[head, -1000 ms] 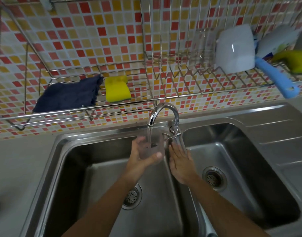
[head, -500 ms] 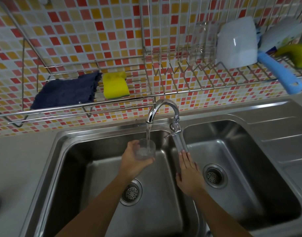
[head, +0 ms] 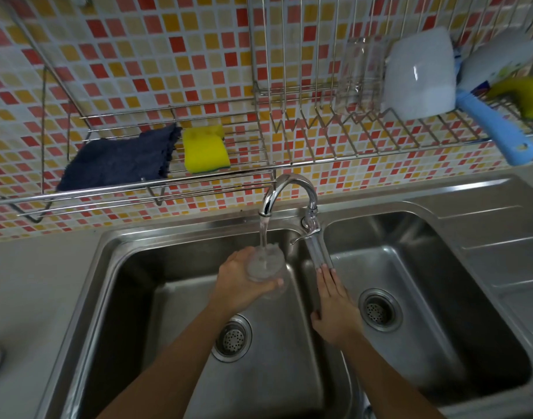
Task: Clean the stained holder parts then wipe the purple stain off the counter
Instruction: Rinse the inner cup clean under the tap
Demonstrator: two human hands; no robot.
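Observation:
My left hand (head: 244, 282) grips a clear plastic holder cup (head: 266, 269) over the left sink basin (head: 174, 291), right under the running water from the faucet (head: 289, 192). My right hand (head: 334, 306) lies flat with straight fingers on the divider between the two basins, fingertips near the end of the faucet lever (head: 318, 252). A dark blue cloth (head: 123, 158) and a yellow sponge (head: 204, 149) lie on the wire rack (head: 138, 192) above the sink. No purple stain is in view.
The right basin (head: 425, 297) holds nothing but its drain. On the right rack section stand a clear glass (head: 362, 77), a white container (head: 422, 74), a blue-handled brush (head: 498, 128) and a yellow item (head: 525, 95). Grey counter (head: 32, 297) stretches left of the sink.
My left hand lowered the cup a little beneath the stream. My right hand slid back from the faucet lever down onto the divider and flattened there.

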